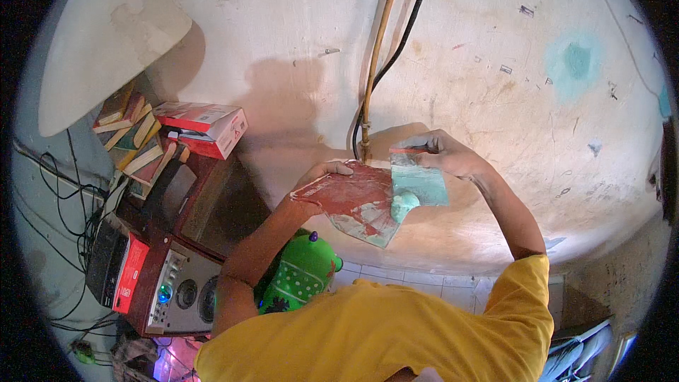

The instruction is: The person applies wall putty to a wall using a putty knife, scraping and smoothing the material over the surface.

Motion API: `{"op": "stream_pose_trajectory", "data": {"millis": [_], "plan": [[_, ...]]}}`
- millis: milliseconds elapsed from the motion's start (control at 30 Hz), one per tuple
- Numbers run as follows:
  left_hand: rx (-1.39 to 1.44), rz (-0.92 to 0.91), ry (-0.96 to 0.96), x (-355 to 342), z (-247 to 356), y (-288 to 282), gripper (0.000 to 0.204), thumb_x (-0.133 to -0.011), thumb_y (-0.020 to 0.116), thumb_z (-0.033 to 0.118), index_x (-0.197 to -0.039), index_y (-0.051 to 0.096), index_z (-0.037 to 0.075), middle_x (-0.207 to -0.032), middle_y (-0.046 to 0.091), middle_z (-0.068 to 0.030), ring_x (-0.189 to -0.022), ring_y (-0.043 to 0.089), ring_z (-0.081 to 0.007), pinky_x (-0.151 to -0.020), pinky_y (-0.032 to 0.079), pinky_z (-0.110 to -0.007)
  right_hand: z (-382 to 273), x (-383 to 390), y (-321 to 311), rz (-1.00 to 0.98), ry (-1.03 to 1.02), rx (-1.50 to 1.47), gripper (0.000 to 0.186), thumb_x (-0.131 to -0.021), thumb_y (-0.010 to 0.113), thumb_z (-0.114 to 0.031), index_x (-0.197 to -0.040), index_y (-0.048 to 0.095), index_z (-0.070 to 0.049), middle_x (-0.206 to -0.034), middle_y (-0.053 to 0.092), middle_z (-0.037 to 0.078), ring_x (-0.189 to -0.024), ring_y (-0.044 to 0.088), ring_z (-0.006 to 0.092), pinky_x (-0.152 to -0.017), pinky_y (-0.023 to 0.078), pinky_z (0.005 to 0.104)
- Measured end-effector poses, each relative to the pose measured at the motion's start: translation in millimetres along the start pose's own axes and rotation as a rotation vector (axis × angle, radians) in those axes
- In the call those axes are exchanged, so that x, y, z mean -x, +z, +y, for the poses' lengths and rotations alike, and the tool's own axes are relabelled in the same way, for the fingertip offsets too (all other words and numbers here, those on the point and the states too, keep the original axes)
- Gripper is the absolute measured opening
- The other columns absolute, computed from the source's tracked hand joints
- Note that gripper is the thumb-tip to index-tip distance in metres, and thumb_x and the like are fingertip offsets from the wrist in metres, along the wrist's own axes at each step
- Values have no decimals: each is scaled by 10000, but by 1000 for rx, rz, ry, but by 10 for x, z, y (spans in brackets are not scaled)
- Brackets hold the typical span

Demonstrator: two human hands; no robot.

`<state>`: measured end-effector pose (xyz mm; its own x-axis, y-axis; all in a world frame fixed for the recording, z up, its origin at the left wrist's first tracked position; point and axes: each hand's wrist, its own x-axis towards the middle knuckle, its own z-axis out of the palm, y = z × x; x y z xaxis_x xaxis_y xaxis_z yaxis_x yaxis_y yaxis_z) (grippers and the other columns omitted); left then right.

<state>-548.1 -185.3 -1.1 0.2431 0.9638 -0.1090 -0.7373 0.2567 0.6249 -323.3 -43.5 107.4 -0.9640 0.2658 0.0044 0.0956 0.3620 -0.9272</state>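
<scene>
My left hand (320, 175) grips the left edge of a flat red board (350, 194) smeared with whitish and pale green paste, held level in front of a stained cream wall (495, 99). My right hand (442, 152) holds a wide scraper blade (419, 182) coated in pale green putty. The blade rests against the board's right edge, and a lump of green putty (404, 204) hangs at its lower corner. My fingers close over the scraper's red top edge.
A yellow pipe (376, 64) and a black cable (407, 28) run down the wall just behind the board. At left stand stacked books (134, 138), red boxes (205, 127) and a dark red speaker unit (177, 290). A green dotted container (300, 272) sits below my left arm.
</scene>
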Motion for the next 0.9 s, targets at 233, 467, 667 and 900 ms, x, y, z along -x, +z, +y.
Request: {"op": "stream_pose_trajectory", "data": {"millis": [233,467,667,900], "plan": [[69,-70,-101,125,-186,45,427,-792,524,125,-1173,504,-67,-1146,592,-210,-999,612,-299,-917,477,-412,385,20,21,20,139,-174,415,-815,585,-80,-1190,538,92,-1048,625,109,-871,598,129,-776,493,250],[106,15,-28,139,-87,-10,445,-800,499,125,-1198,491,-74,-1134,594,-221,-1006,602,-310,-967,431,-414,157,124,31,155,97,-345,423,-831,556,-81,-1216,512,89,-999,632,102,-843,614,116,-734,512,238],[45,43,160,254,97,69,434,-808,506,125,-1209,507,-39,-1108,616,-181,-973,620,-282,-909,469,-400,-26,156,-67,218,15,-178,415,-819,559,-45,-1219,536,62,-960,646,65,-827,607,94,-730,499,238],[4,209,162,596,225,267,416,-815,505,118,-1208,520,-16,-1097,626,-162,-962,628,-264,-894,480,-387,23,166,2,318,-41,55,330,-849,623,-44,-1162,580,50,-966,646,46,-859,586,89,-775,479,250]]}}
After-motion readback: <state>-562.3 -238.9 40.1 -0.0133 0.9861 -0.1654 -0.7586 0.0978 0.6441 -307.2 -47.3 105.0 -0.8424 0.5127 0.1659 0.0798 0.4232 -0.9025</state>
